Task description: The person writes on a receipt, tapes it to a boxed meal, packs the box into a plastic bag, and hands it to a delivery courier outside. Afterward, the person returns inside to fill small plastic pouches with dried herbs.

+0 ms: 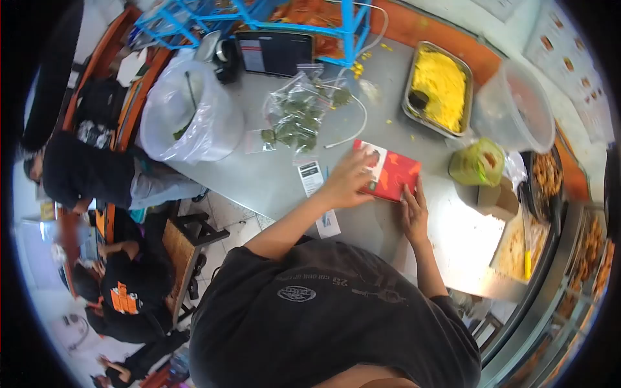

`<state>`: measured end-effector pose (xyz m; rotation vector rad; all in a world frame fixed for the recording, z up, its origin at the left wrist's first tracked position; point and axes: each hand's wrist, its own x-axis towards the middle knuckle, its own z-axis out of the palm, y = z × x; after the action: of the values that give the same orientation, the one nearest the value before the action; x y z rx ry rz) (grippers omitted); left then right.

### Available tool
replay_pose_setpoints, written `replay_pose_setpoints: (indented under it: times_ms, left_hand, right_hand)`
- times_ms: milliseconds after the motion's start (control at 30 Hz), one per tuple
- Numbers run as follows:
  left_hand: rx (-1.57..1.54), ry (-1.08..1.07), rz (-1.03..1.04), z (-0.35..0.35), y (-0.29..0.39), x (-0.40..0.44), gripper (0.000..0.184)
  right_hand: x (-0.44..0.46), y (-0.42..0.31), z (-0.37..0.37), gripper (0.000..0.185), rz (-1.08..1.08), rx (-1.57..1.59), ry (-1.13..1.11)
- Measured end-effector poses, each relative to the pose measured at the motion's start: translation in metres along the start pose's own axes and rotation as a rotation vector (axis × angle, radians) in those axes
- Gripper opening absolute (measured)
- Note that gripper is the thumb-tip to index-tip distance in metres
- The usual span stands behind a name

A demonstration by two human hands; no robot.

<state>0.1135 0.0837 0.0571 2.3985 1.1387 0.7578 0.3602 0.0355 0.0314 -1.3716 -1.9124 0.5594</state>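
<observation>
A red cardboard box [401, 171] with a white printed panel lies on the metal table in front of me. My left hand [349, 180] holds its left end, fingers over the white panel and thumb near the close edge. At the box's right side, my right hand [414, 210] grips the edge with its fingers bent along it. A printed paper slip [311, 178] lies left of my left hand, its lower part behind my forearm. Beyond the slip sit clear plastic bags [299, 119] with green contents. The inside of the box is hidden.
A metal tray [470, 77] of yellow food stands at the back, near a clear tub [517, 107] and a green-filled bag [477, 161]. On the left are a bag-lined white bucket [223, 126] and a tablet [275, 53]. Other people sit and stand farther left.
</observation>
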Motion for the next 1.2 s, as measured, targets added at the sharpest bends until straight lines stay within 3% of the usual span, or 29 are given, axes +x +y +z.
replay_pose_setpoints:
  times_ms: [167, 233, 267, 367, 433, 467, 567, 667, 767, 800, 867, 1200]
  left_hand:
    - [0.132, -0.175, 0.063, 0.011, 0.0, 0.04, 0.049]
    - [0.038, -0.198, 0.08, 0.011, -0.01, 0.045, 0.046]
    - [-0.013, -0.205, 0.089, 0.007, -0.015, 0.041, 0.044]
    - [-0.043, -0.146, 0.029, -0.045, -0.009, 0.01, 0.042]
    - [-0.035, -0.12, -0.016, -0.088, -0.009, -0.026, 0.041]
    - [-0.023, -0.112, -0.036, -0.109, -0.013, -0.046, 0.041]
    - [0.021, -0.15, -0.081, -0.161, -0.044, -0.108, 0.046]
    - [0.012, -0.219, -0.123, -0.172, -0.092, -0.167, 0.052]
    - [0.025, -0.205, -0.131, -0.166, -0.129, -0.206, 0.056]
    - [0.033, -0.195, -0.118, -0.17, -0.133, -0.207, 0.057]
    - [0.032, -0.183, -0.081, -0.175, -0.137, -0.208, 0.059]
    - [-0.041, -0.117, -0.061, -0.204, -0.174, -0.239, 0.057]
  right_hand:
    - [0.013, 0.01, 0.006, 0.023, -0.008, 0.085, 0.118]
    - [0.023, -0.008, 0.001, 0.019, 0.218, 0.202, 0.081]
    - [0.029, -0.012, 0.003, 0.018, 0.223, 0.229, 0.096]
    - [0.04, -0.039, 0.005, 0.019, 0.183, 0.305, 0.11]
    - [0.05, -0.071, 0.017, 0.022, 0.372, 0.528, 0.178]
    - [0.057, -0.086, 0.027, 0.028, 0.334, 0.434, 0.175]
    - [0.096, -0.16, 0.082, 0.032, 0.348, 0.554, 0.121]
    - [0.144, -0.238, 0.162, 0.046, 0.366, 0.635, -0.163]
    - [0.188, -0.299, 0.231, 0.047, 0.396, 0.652, -0.111]
    - [0.201, -0.309, 0.246, 0.048, 0.505, 0.67, -0.18]
    - [0.225, -0.314, 0.259, 0.053, 0.72, 0.689, -0.303]
    - [0.244, -0.354, 0.253, 0.026, 0.638, 0.769, -0.381]
